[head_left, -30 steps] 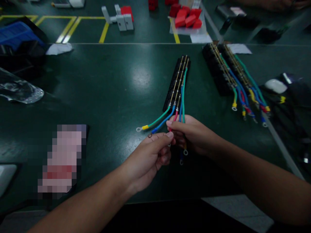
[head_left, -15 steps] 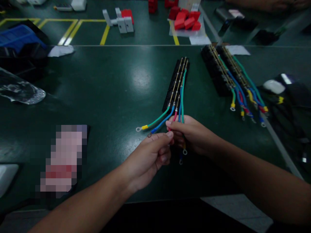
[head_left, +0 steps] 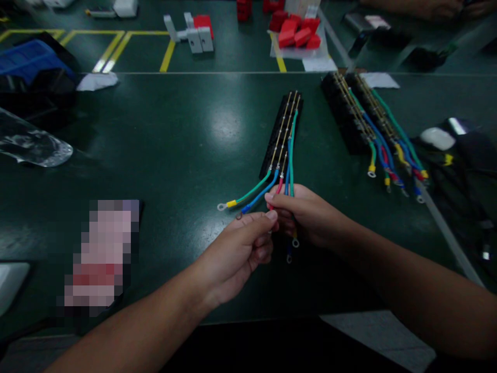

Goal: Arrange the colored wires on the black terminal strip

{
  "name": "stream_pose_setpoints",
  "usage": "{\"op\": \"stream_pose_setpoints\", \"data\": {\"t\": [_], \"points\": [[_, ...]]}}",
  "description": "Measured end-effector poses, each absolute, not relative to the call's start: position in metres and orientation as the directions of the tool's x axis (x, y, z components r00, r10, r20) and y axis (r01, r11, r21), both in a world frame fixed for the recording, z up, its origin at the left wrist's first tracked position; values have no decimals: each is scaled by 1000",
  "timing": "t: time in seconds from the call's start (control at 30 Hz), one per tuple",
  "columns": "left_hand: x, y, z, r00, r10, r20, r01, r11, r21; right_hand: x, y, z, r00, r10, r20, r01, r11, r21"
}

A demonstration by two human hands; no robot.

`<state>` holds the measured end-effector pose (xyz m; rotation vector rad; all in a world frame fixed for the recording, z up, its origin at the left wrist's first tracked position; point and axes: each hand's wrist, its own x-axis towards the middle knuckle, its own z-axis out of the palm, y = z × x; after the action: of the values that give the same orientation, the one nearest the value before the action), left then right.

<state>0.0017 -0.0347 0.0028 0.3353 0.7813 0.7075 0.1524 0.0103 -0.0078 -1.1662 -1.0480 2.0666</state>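
Note:
A long black terminal strip (head_left: 276,140) with brass bars lies on the green table, wires leading from its near end. My left hand (head_left: 248,235) pinches the lower end of the red wire (head_left: 280,185); the tip is hidden by my fingers. Just above, my right hand (head_left: 306,210) is closed on the same red wire between thumb and finger. A blue wire and a green wire (head_left: 292,171) run down behind the right fingers, their ring lugs (head_left: 295,242) showing below. To the left, another green wire (head_left: 254,188) and a blue wire (head_left: 261,196) splay outward.
Two similar wired strips (head_left: 349,114) lie at the right, beside dark cables. A pixelated flat object (head_left: 104,254) is at the left. Red parts (head_left: 295,32) and grey blocks (head_left: 201,40) sit at the back. A blue bin (head_left: 29,59) stands far left; another person's arm shows top right.

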Motion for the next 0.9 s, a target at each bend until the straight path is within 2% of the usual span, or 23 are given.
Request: {"op": "stream_pose_setpoints", "data": {"t": [0.9], "points": [[2, -38, 11, 470, 650, -597, -430, 759, 488, 152, 11, -2, -487, 740, -464, -51, -555, -830]]}}
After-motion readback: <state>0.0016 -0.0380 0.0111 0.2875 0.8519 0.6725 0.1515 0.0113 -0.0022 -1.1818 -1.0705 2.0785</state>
